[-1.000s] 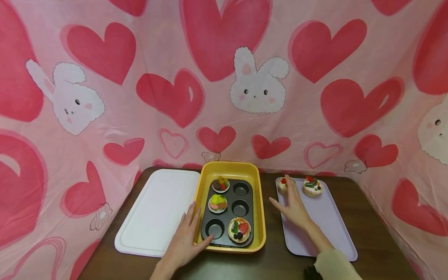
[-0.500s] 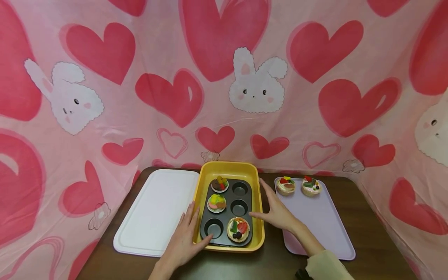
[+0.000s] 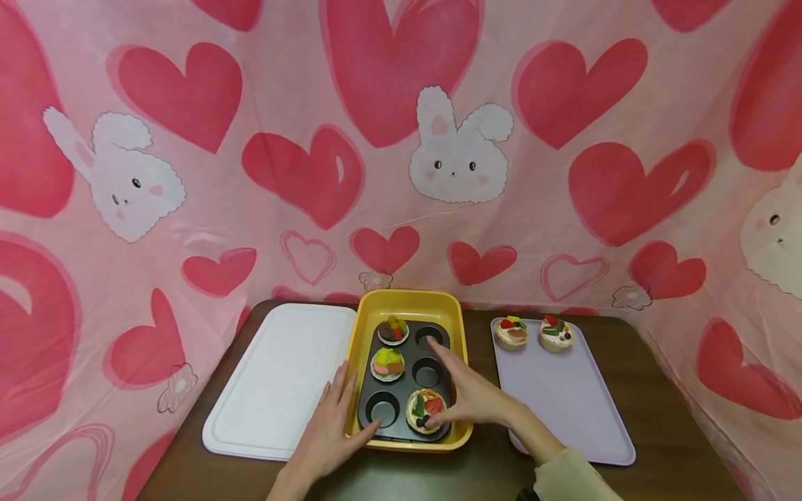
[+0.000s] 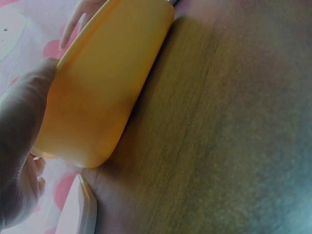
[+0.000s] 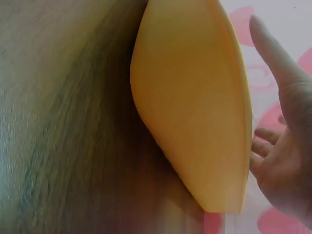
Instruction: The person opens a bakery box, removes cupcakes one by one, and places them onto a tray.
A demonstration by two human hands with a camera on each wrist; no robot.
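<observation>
A black six-cup muffin tin (image 3: 410, 351) is seated inside the yellow tub (image 3: 410, 298), which is set on the dark wooden surface (image 3: 388, 480). Three cups are filled: the far-left one by a brown tart (image 3: 392, 330) topped with red and yellow pieces, the middle-left one by a yellow-topped tart (image 3: 388, 364), the near-right one by a strawberry tart (image 3: 418, 407) dressed with dark berries and green pieces.

The left hand (image 3: 326, 431) is rested on the tub's near-left corner, its grip spread, fingers along the left rim and thumb reaching across the near rim. The right hand (image 3: 473, 396) is held over the tin's right column, its grip also spread; the forefinger is pointed at the far-right cup and the thumb is laid over the strawberry tart. Contact there cannot be told.

On the right, a lilac tray (image 3: 564, 403) is seen carrying two fruit tarts (image 3: 556, 334) side by side at its far end. A white tray (image 3: 288, 383) is placed just left of the tub.
</observation>
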